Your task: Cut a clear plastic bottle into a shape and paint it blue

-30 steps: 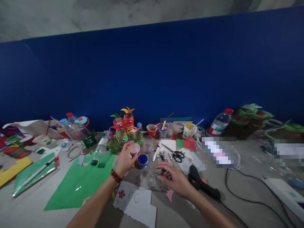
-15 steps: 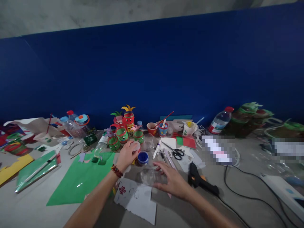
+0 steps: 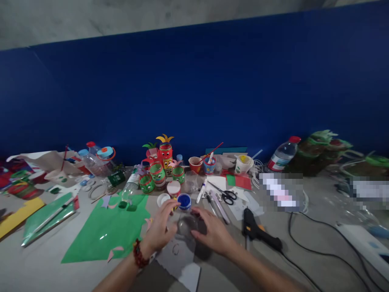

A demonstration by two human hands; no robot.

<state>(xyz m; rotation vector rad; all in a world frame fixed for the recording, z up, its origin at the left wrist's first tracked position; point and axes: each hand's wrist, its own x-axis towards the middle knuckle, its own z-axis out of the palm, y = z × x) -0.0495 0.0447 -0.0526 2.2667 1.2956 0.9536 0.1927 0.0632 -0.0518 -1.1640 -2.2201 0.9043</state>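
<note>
A clear, see-through plastic piece (image 3: 187,224), rounded like a cut bottle part, is between my hands above a torn white paper (image 3: 179,255). My right hand (image 3: 214,232) curves its thumb and fingers around the piece's right side. On the left side is my left hand (image 3: 159,229), fingers curved and apart; whether it touches the plastic I cannot tell. Just beyond stands an open jar of blue paint (image 3: 184,201). A white lid (image 3: 163,199) lies left of it, and a jar with a pale pinkish top (image 3: 173,187) stands behind.
Green sheet (image 3: 106,227) lies left. Decorated bottle-ring figures (image 3: 157,172) stand at the back beside paper cups (image 3: 243,164). Black scissors (image 3: 227,196) and pens lie right of the paint. A black glue gun (image 3: 258,231) with its cord lies at the right. A blue partition (image 3: 194,89) rises behind.
My left hand has let go of the pale-topped jar and come back towards the clear plastic piece. The right hand stays at that piece, with its fingers shifted slightly.
</note>
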